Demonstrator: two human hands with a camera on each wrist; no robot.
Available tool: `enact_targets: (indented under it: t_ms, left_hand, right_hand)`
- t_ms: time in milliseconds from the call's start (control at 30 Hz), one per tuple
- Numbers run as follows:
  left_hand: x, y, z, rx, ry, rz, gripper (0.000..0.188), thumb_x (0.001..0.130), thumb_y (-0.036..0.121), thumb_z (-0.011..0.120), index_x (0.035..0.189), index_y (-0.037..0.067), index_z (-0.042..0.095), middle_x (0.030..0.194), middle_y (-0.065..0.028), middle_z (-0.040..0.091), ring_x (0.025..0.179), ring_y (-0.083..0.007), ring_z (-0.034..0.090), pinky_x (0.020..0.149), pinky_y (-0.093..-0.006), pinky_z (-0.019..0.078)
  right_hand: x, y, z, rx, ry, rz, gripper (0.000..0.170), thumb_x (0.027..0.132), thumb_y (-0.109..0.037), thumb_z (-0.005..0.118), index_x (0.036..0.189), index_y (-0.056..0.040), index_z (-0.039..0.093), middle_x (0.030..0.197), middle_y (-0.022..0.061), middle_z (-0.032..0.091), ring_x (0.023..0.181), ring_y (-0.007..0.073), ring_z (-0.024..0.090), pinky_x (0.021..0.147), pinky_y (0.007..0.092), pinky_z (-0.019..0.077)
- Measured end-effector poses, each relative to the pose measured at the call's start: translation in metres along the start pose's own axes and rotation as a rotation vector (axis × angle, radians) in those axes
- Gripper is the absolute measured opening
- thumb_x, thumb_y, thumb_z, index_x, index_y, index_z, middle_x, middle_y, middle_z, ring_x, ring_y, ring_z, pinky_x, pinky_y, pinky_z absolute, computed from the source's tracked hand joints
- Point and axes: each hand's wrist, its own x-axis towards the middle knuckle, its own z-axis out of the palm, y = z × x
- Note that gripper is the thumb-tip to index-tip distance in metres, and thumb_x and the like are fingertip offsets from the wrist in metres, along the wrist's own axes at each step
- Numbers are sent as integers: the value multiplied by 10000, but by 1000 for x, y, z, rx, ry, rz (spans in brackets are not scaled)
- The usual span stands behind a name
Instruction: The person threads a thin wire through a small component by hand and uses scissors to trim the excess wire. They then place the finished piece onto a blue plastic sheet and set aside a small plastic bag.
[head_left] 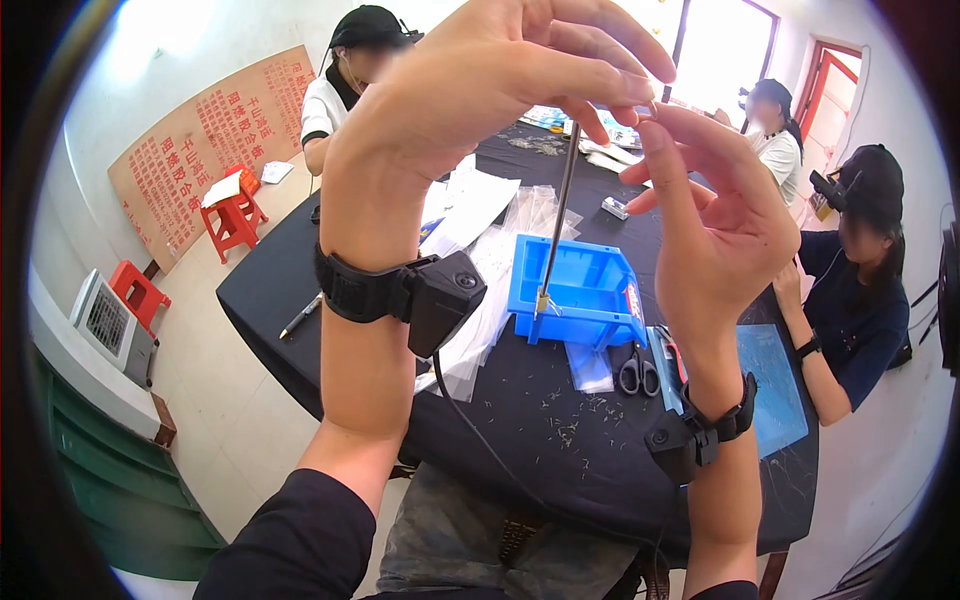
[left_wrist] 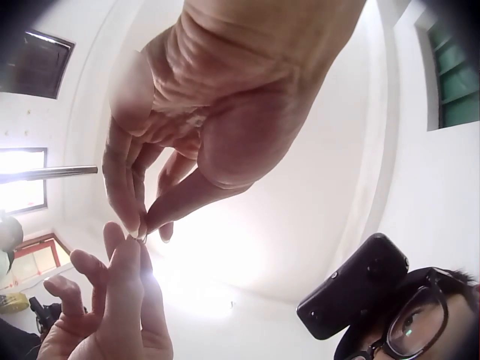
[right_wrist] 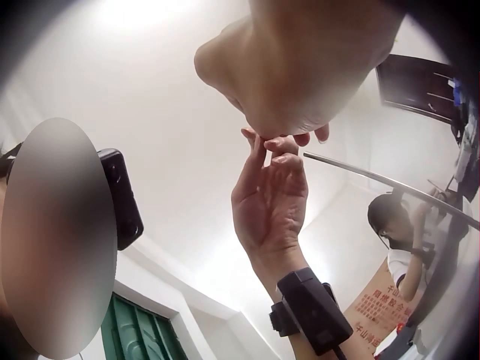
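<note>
Both hands are raised above the table and meet at their fingertips. The left hand [head_left: 500, 75] pinches a tiny thin thing [head_left: 653, 104] between thumb and finger, and the right hand [head_left: 725, 220] pinches it from the other side. In the left wrist view a fine, curved strand [left_wrist: 142, 239] shows between the left hand [left_wrist: 217, 120] above and the right hand [left_wrist: 120, 307] below. What it is cannot be told. The right wrist view hides it behind the right hand [right_wrist: 292, 82], with the left hand [right_wrist: 274, 202] beneath.
An upright metal rod [head_left: 565, 200] stands close to the hands, beside a blue bin [head_left: 585, 325]. On the black table [head_left: 560, 430] lie plastic bags [head_left: 480, 290], scissors [head_left: 638, 376], a pen [head_left: 300, 317], a blue mat [head_left: 775, 385] and scattered bits. Several people sit around it.
</note>
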Motion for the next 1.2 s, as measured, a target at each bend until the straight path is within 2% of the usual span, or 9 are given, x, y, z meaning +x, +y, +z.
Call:
enact_targets:
  t_ms: [267, 367, 533, 733, 800, 933, 1033, 1100, 1200]
  left_hand:
    - [1, 3, 5, 1, -5, -13, 279, 930, 151, 766, 1145, -16, 702, 961, -128, 754, 823, -161, 722, 713, -259, 586]
    - [1, 7, 9, 98, 44, -82, 292, 936, 164, 764, 1158, -16, 702, 975, -123, 751, 857, -163, 718, 738, -267, 586]
    - [0, 8, 3, 90, -68, -87, 327, 951, 203, 761, 1179, -23, 699, 1022, -123, 746, 910, -161, 707, 748, -269, 582]
    - [-3, 15, 6, 156, -62, -82, 369, 951, 212, 768, 1218, -30, 689, 1015, -126, 743, 902, -155, 703, 751, -260, 582]
    - [-4, 9, 6, 140, -54, -65, 372, 955, 203, 764, 1230, -33, 681, 1014, -128, 743, 897, -152, 703, 750, -254, 581]
    - [-1, 6, -3, 124, -104, -43, 366, 966, 160, 743, 1257, -46, 660, 1007, -120, 743, 880, -138, 701, 742, -240, 581]
    - [-5, 6, 2, 156, -13, -10, 350, 978, 139, 719, 1262, -55, 651, 1001, -104, 743, 849, -125, 696, 736, -236, 584]
    - [0, -1, -8, 156, -32, -38, 342, 980, 125, 709, 1262, -58, 649, 984, -96, 741, 825, -123, 692, 734, -237, 586]
    - [1, -6, -18, 162, -30, -77, 331, 983, 104, 691, 1261, -69, 643, 947, -89, 736, 780, -123, 688, 731, -239, 589]
  right_hand:
    - [-1, 1, 0, 5, 38, -1, 209, 930, -2, 737, 1132, 51, 726, 957, 140, 768, 716, 158, 733, 529, 211, 540]
    - [0, 1, -1, -7, 40, -6, 200, 929, -2, 739, 1122, 50, 730, 946, 136, 769, 699, 151, 727, 519, 201, 522]
    - [0, 2, -2, -46, 18, -13, 187, 928, -9, 744, 1107, 47, 734, 935, 129, 770, 665, 136, 709, 508, 191, 498]
    - [0, 0, -2, -40, 15, 34, 185, 923, -10, 749, 1100, 45, 735, 898, 116, 766, 654, 127, 701, 507, 194, 499]
    - [0, 0, -1, 7, 28, 90, 156, 899, 1, 760, 1054, 11, 753, 901, 83, 760, 697, 98, 713, 531, 187, 507]
    - [0, -2, -1, 40, 0, 108, 174, 921, -17, 754, 1080, 48, 732, 897, 114, 761, 641, 128, 694, 499, 196, 502]
    - [0, -4, 0, 146, -34, 233, 181, 914, -19, 750, 1089, 23, 726, 955, 96, 742, 708, 107, 710, 528, 204, 541]
    - [-2, -2, 4, 217, -60, 369, 225, 915, -45, 757, 1123, 25, 708, 1040, 111, 729, 753, 111, 706, 538, 222, 566]
    - [-6, 0, 8, 187, -158, 454, 266, 908, -86, 773, 1144, 16, 703, 1088, 115, 721, 789, 110, 697, 552, 240, 582]
